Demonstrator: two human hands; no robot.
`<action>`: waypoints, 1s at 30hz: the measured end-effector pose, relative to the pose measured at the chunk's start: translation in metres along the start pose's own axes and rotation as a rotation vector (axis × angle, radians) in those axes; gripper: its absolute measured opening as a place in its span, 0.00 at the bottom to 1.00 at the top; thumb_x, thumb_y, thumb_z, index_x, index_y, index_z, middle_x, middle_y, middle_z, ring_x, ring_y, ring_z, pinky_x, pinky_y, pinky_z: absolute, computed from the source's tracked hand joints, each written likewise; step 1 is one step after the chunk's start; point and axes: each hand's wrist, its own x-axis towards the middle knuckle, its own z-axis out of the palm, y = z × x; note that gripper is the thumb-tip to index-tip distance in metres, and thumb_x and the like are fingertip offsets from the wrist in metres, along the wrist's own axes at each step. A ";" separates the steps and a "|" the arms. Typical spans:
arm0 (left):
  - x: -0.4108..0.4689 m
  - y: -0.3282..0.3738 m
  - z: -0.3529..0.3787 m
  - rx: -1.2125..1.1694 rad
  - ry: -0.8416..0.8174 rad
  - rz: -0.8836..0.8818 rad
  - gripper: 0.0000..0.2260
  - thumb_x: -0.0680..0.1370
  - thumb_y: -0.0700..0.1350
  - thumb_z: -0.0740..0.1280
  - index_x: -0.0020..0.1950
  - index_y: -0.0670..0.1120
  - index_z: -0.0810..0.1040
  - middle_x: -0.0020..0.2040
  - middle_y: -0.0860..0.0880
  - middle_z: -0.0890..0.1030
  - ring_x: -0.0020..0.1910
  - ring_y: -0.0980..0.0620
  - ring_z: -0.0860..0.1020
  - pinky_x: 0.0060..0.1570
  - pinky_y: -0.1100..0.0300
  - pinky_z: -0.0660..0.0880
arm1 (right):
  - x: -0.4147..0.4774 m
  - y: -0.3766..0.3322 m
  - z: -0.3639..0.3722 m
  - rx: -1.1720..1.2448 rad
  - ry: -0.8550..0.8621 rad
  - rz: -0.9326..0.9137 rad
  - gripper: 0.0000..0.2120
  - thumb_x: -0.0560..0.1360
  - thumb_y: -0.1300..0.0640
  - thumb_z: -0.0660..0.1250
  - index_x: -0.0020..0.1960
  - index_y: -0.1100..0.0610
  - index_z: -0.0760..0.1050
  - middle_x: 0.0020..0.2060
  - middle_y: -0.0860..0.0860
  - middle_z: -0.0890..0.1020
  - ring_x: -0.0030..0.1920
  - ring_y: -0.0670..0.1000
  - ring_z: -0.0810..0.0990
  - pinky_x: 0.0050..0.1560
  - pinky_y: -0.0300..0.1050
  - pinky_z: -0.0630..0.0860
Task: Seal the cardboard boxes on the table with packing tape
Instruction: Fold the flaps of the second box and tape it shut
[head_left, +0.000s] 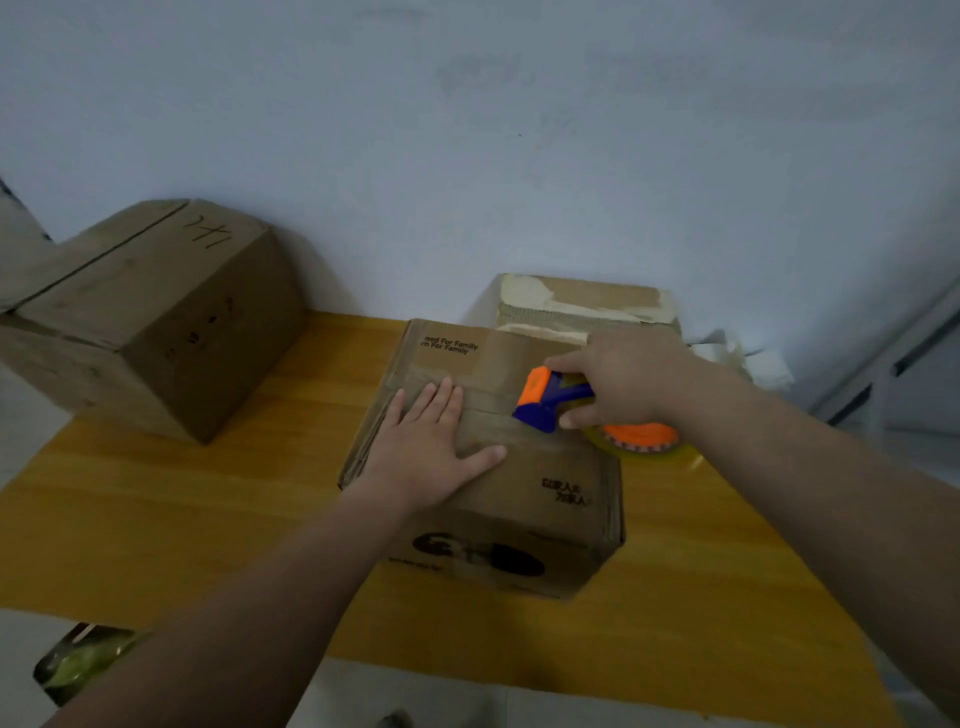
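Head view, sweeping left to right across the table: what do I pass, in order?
From the left: large cardboard box → left hand, flat on the middle box → right hand, gripping the tape dispenser → white paper scraps.

closed printed box (483, 467) sits at centre, blue-orange tape dispenser (550, 397) on its top seam toward 2 o'clock. bigger plain box (156, 312) at 10 o'clock; small box (587, 304), seemingly taped, at 1.
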 end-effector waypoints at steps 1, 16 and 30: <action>-0.001 0.000 -0.001 -0.002 -0.002 0.001 0.50 0.63 0.78 0.34 0.78 0.50 0.43 0.78 0.51 0.43 0.76 0.55 0.43 0.70 0.51 0.33 | -0.001 0.003 0.002 0.031 0.020 0.009 0.35 0.70 0.30 0.62 0.73 0.39 0.59 0.58 0.50 0.75 0.58 0.53 0.75 0.40 0.45 0.68; 0.006 0.040 -0.013 0.131 -0.137 -0.033 0.43 0.65 0.77 0.34 0.76 0.56 0.36 0.77 0.42 0.38 0.75 0.41 0.39 0.70 0.43 0.35 | -0.030 0.046 0.040 -0.092 0.083 0.007 0.29 0.73 0.32 0.60 0.71 0.37 0.62 0.44 0.47 0.67 0.42 0.48 0.69 0.38 0.43 0.67; 0.008 -0.007 -0.014 0.093 -0.088 -0.145 0.48 0.63 0.76 0.30 0.77 0.50 0.37 0.77 0.42 0.40 0.76 0.45 0.42 0.72 0.50 0.40 | -0.036 0.045 0.050 0.016 0.093 0.055 0.29 0.74 0.35 0.61 0.73 0.37 0.60 0.54 0.51 0.72 0.53 0.53 0.73 0.43 0.44 0.64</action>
